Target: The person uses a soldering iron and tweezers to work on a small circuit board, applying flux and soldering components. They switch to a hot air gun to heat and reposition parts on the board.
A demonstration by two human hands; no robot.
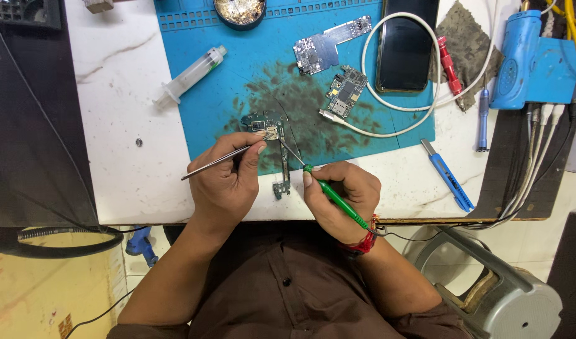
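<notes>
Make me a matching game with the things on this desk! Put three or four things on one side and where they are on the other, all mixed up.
Things:
1. tweezers
2. green-handled tool
3. syringe
4. dark phone

Places:
A. lying partly on the blue mat, partly on the white table, near its left edge
B. held in the right hand
C. lying inside a loop of white cable
D. held in the left hand

Pairs: 1-D, 2-B, 3-A, 4-C
</notes>
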